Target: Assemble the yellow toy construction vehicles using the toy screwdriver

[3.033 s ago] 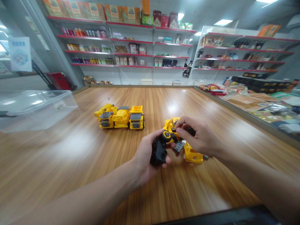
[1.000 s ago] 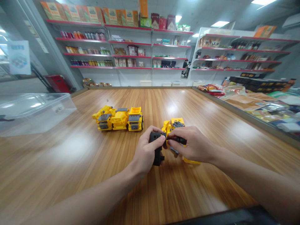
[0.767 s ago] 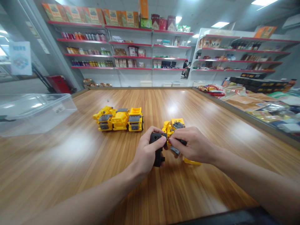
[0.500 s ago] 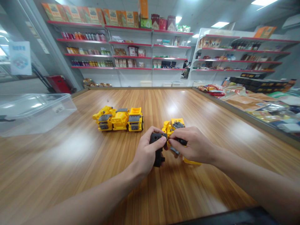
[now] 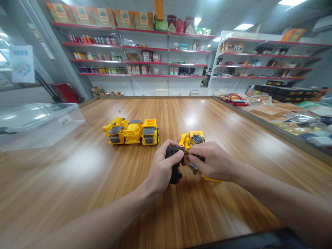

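Observation:
My left hand (image 5: 162, 166) is closed around a black piece (image 5: 174, 166) that looks like a small toy drill, its thumb pressed near the end facing right. My right hand (image 5: 214, 159) pinches a thin black bit (image 5: 200, 157) close to that end. Whether the bit sits inside the drill is hidden by the fingers. Just behind both hands lies a yellow and grey toy vehicle (image 5: 196, 136), partly covered. Part of another yellow piece (image 5: 212, 179) shows under my right hand.
Left of centre stand a yellow toy dump truck (image 5: 149, 131), a toy mixer truck (image 5: 133, 131) and another yellow toy vehicle (image 5: 116, 131). A clear plastic bin (image 5: 46, 128) is at the far left. Packaged goods (image 5: 275, 110) lie beyond the table's right edge.
My right fingers have shifted slightly, and less of the black bit shows beneath them. My left hand and the black drill stay almost where they were.

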Action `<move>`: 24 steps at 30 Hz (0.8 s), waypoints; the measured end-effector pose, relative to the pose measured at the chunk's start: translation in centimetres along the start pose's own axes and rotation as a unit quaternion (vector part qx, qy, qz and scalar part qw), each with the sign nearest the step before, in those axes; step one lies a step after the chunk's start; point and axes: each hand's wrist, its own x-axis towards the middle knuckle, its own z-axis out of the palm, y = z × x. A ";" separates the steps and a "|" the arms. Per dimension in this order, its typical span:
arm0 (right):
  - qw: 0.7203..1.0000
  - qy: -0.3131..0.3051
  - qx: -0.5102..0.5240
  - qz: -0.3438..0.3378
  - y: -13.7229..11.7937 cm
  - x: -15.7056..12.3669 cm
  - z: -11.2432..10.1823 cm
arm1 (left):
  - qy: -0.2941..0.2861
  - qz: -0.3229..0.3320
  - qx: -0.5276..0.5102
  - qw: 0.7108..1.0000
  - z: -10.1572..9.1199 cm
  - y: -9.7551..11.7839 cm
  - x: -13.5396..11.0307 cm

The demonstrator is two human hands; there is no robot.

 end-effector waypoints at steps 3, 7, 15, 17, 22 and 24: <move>0.997 -0.002 0.063 0.039 -0.3 0.0 0.1 | -0.004 0.006 0.006 1.000 0.0 0.0 0.0; 0.944 -0.050 0.264 0.193 -0.9 0.2 0.3 | -0.011 0.016 0.020 1.000 -0.1 -0.2 0.2; 0.811 -0.223 0.407 0.356 -0.4 4.2 -2.5 | 0.014 0.030 -0.006 0.999 -0.3 -0.1 0.9; 0.775 -0.244 0.453 0.367 0.1 4.6 -2.6 | 0.023 0.050 -0.007 0.998 -0.3 0.1 0.8; 0.869 -0.184 0.355 0.291 1.5 3.4 -1.8 | 0.043 0.087 0.018 0.995 -0.4 0.1 0.9; 0.960 -0.091 0.164 0.207 2.4 2.6 -1.8 | 0.051 0.072 -0.010 0.996 -0.5 -0.2 1.1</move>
